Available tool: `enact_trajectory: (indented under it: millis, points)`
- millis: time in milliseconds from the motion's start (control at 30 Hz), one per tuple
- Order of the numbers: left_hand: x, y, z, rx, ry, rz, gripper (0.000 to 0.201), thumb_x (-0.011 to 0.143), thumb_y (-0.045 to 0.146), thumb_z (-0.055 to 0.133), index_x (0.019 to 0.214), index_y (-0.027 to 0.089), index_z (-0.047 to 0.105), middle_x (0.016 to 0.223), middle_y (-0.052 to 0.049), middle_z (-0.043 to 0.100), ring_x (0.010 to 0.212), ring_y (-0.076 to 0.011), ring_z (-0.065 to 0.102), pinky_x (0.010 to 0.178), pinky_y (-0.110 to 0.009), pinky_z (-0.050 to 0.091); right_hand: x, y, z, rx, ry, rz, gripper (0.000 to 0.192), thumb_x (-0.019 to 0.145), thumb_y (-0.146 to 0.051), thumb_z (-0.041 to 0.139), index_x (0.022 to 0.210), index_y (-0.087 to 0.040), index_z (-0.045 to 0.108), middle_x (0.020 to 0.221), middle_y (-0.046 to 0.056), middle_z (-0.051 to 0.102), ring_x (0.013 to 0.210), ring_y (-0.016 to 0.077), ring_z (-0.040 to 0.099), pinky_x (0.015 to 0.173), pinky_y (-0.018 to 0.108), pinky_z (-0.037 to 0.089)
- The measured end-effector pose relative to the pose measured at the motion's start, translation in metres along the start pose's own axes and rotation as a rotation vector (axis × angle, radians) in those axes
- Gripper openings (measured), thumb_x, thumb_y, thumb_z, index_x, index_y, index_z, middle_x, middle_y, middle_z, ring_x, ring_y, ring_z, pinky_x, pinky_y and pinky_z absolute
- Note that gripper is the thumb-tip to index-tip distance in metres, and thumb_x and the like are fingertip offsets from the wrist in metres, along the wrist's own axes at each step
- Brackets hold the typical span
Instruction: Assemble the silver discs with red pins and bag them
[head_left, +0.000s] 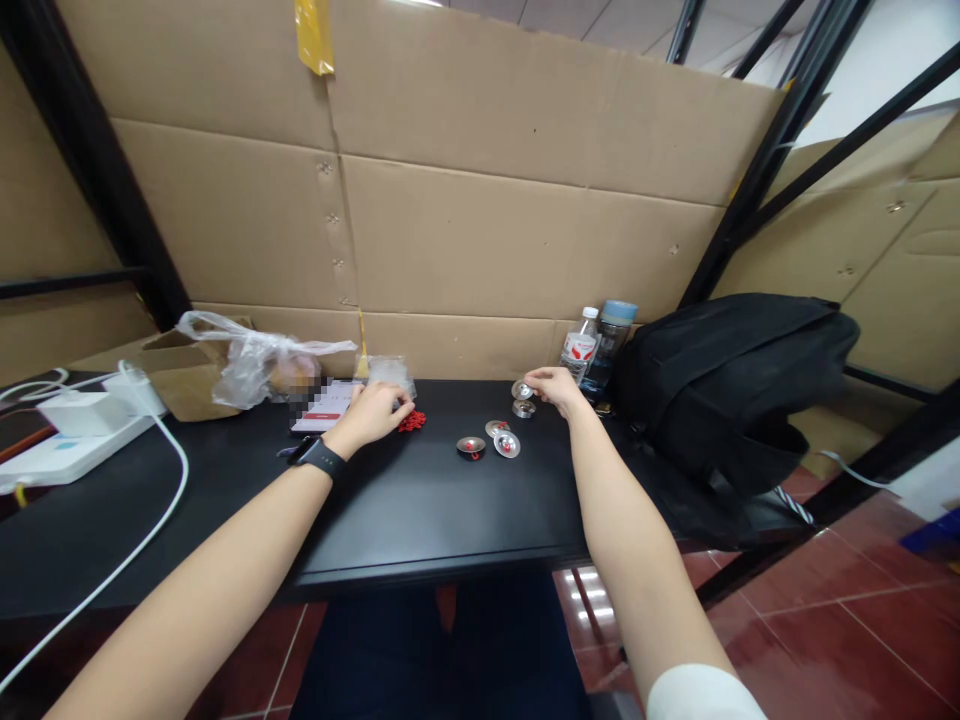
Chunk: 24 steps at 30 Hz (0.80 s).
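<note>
On the black table (420, 520), at twelve o'clock, lie three dished metal discs (507, 445), each showing red; these look done. Farther, at eleven, the left hand (375, 412) curls its fingers at a red pile (412, 423); whether they grip any cannot be told. At one, the right hand (553, 386) pinches a silver disc (519, 390) by a metal stack (523, 409); these and the pile seem left. Beyond stands a white-capped water bottle (580, 348).

At least five discs (507, 443), two bottles (580, 347), one backpack (720, 385) show.
</note>
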<state>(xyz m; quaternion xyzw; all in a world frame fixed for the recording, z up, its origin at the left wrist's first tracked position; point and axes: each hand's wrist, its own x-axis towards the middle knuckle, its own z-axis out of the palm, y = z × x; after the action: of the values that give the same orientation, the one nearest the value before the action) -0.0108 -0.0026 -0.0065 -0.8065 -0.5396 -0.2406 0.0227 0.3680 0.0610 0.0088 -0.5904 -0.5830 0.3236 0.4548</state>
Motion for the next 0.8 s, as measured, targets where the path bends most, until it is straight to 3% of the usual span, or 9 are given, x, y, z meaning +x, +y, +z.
enact_trajectory:
  millis: [133, 267, 367, 433, 533, 600, 667, 800]
  points:
    - [-0.001, 0.004, -0.004, 0.017, 0.021, 0.006, 0.031, 0.091, 0.043, 0.05, 0.084, 0.024, 0.074, 0.104, -0.009, 0.077, 0.108, -0.0315, 0.06, 0.094, -0.045, 0.036, 0.006, 0.018, -0.002, -0.217, -0.039, 0.042, 0.019, 0.072, -0.026, 0.078, 0.083, -0.011, 0.076, 0.057, 0.004, 0.066, 0.047, 0.0103, 0.051, 0.042, 0.021, 0.034]
    - [-0.002, 0.005, -0.004, 0.031, 0.031, 0.02, 0.029, 0.09, 0.042, 0.053, 0.08, 0.024, 0.073, 0.103, -0.008, 0.077, 0.108, -0.032, 0.06, 0.093, -0.045, 0.035, 0.009, 0.025, -0.005, -0.311, -0.026, 0.019, 0.015, 0.066, -0.023, 0.082, 0.075, -0.013, 0.076, 0.058, 0.004, 0.068, 0.049, 0.0121, 0.054, 0.05, 0.024, 0.043]
    - [-0.002, 0.004, -0.004, 0.033, 0.049, 0.016, 0.028, 0.09, 0.04, 0.053, 0.079, 0.024, 0.073, 0.1, -0.009, 0.077, 0.106, -0.0323, 0.059, 0.093, -0.046, 0.034, 0.009, 0.019, -0.008, -0.366, 0.008, -0.08, 0.02, 0.064, -0.022, 0.082, 0.081, -0.014, 0.076, 0.065, 0.003, 0.07, 0.058, 0.013, 0.059, 0.059, 0.024, 0.047]
    - [-0.002, 0.004, -0.005, 0.018, 0.054, 0.019, 0.027, 0.09, 0.039, 0.053, 0.081, 0.024, 0.074, 0.1, -0.008, 0.076, 0.106, -0.0319, 0.058, 0.094, -0.046, 0.034, 0.006, 0.01, -0.008, -0.388, -0.111, -0.194, 0.026, 0.067, -0.027, 0.081, 0.089, -0.014, 0.077, 0.071, 0.003, 0.072, 0.062, 0.013, 0.061, 0.063, 0.024, 0.048]
    - [-0.003, 0.004, -0.008, -0.032, -0.021, 0.12, 0.02, 0.085, 0.04, 0.061, 0.088, 0.027, 0.076, 0.108, -0.006, 0.073, 0.113, -0.0313, 0.054, 0.097, -0.045, 0.033, -0.002, -0.006, -0.001, -0.397, -0.541, -0.27, 0.038, 0.066, -0.039, 0.083, 0.096, -0.015, 0.078, 0.078, 0.004, 0.074, 0.066, 0.0135, 0.064, 0.063, 0.023, 0.047]
    - [-0.004, 0.004, -0.009, -0.05, -0.101, 0.214, 0.022, 0.078, 0.041, 0.07, 0.095, 0.029, 0.077, 0.117, -0.006, 0.069, 0.118, -0.0318, 0.051, 0.099, -0.045, 0.033, -0.008, -0.015, 0.007, -0.432, -0.738, -0.256, 0.041, 0.063, -0.04, 0.085, 0.095, -0.016, 0.079, 0.081, 0.004, 0.076, 0.067, 0.014, 0.065, 0.062, 0.022, 0.046]
    - [-0.003, 0.003, -0.007, -0.042, -0.143, 0.256, 0.03, 0.073, 0.039, 0.075, 0.102, 0.031, 0.076, 0.123, -0.006, 0.065, 0.12, -0.0321, 0.049, 0.1, -0.045, 0.033, -0.012, -0.019, 0.016, -0.466, -0.791, -0.242, 0.034, 0.063, -0.037, 0.085, 0.09, -0.017, 0.08, 0.082, 0.004, 0.077, 0.068, 0.0148, 0.065, 0.062, 0.022, 0.045]
    - [-0.001, 0.0, 0.001, -0.022, -0.121, 0.25, 0.035, 0.075, 0.033, 0.073, 0.11, 0.029, 0.072, 0.124, -0.007, 0.064, 0.121, -0.0316, 0.051, 0.101, -0.046, 0.034, -0.014, -0.02, 0.025, -0.53, -0.748, -0.262, 0.016, 0.067, -0.027, 0.079, 0.078, -0.017, 0.08, 0.077, 0.003, 0.077, 0.068, 0.0158, 0.066, 0.064, 0.023, 0.045]
